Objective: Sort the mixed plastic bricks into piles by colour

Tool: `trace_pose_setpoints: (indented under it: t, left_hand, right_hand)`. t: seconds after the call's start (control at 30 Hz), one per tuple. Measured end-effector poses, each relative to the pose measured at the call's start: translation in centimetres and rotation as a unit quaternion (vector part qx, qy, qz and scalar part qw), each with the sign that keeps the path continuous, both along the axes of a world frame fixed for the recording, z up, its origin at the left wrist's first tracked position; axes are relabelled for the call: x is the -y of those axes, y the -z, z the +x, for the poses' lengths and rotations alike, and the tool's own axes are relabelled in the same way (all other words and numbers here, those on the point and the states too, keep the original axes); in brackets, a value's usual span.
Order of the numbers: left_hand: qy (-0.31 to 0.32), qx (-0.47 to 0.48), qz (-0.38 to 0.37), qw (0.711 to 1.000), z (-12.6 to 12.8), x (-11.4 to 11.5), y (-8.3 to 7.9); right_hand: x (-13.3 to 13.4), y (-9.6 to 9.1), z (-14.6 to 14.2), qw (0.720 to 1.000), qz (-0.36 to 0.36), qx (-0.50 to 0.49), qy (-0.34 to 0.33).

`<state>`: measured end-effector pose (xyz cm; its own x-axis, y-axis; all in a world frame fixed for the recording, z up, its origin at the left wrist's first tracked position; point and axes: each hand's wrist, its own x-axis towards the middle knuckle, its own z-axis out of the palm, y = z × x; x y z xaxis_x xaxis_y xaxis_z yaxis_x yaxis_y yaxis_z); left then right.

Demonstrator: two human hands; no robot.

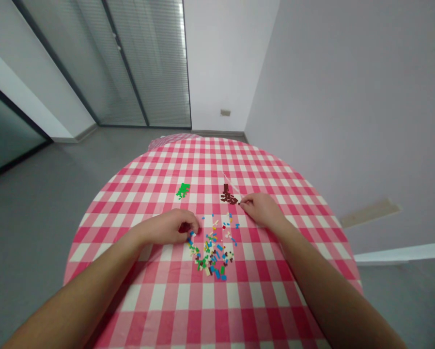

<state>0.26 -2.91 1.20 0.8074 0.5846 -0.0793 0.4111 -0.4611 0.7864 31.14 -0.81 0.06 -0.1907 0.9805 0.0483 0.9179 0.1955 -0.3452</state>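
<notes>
The right hand [261,210] is narrowed to a pinch beside the brown bricks [227,196] — whether a brick is held cannot be told — and the left hand [170,227] is curled at the edge of the scattered mixed bricks [212,254] on the checked tablecloth [159,310].

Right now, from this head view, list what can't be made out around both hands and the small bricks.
Head view:
- Left hand: curled fingers hide what it holds; only a dark red piece shows.
- Right hand: fingertips hide anything pinched.
- Scattered bricks: too small to tell each shape.
- Checked tablecloth: bottom frame edge cuts off its near edge.
</notes>
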Motion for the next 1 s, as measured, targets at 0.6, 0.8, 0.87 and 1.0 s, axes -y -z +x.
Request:
trace_pose_setpoints:
  t: [0.6, 0.8, 0.87, 1.0]
  left_hand:
    - [-0.027, 0.019, -0.032, 0.999, -0.1, -0.2, 0.5]
    - [-0.006, 0.025, -0.025, 0.999, 0.0, -0.3, 0.5]
    - [0.008, 0.020, -0.027, 0.999, 0.0, -0.3, 0.4]
    - [0.029, 0.029, -0.035, 0.999, -0.1, -0.3, 0.3]
  right_hand:
    - [0.4, -0.1, -0.8, 1.000, -0.003, -0.003, 0.026]
    - [2.1, -2.6, -1.9, 0.987, -0.058, -0.029, -0.146]
    - [3.0, -3.3, -2.5, 0.972, -0.091, -0.048, -0.213]
    - [4.6, -3.9, -3.6, 0.935, -0.160, -0.053, -0.314]
